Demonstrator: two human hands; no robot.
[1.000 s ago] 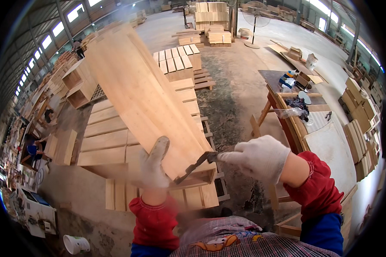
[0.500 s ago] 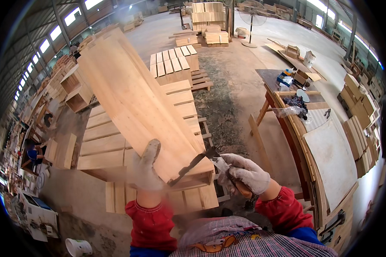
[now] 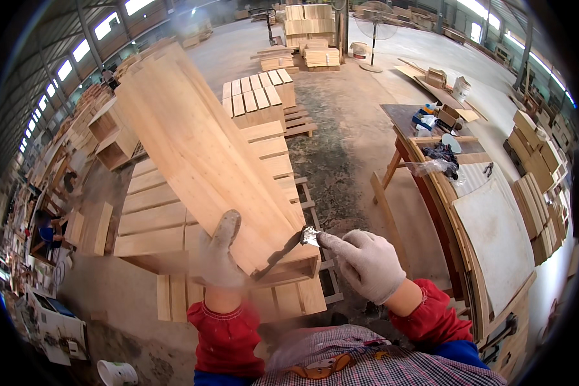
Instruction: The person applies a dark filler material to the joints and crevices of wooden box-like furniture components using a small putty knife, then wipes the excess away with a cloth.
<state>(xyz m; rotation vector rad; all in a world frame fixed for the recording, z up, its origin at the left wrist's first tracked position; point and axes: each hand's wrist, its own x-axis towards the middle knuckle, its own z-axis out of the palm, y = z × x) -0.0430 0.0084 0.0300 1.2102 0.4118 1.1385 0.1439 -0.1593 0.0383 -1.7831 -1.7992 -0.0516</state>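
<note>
A long pale wooden box (image 3: 193, 151) slants across the view, its near end close to me. My left hand (image 3: 222, 257), in a whitish glove, grips its near left edge. The thumb lies on the upper face, while the other fingers are blurred or hidden at the side. Dark paste (image 3: 280, 256) forms a ragged strip along the near end edge. My right hand (image 3: 370, 264), also gloved, is closed on a putty knife (image 3: 310, 236). Its metal blade touches the right corner at the strip's end, with the forefinger stretched along it. The handle is hidden in the hand.
Slatted wooden boxes (image 3: 151, 222) lie below the long box, with another slatted stack (image 3: 254, 93) beyond. On the right stands a workbench (image 3: 495, 225) with a pale sheet, pliers and plastic bags. A white bucket (image 3: 117, 372) is at lower left. A fan (image 3: 374, 38) stands far back.
My right hand has turned over and brought the putty knife's blade onto the box's corner; its handle showed before. My left hand and the box have stayed put.
</note>
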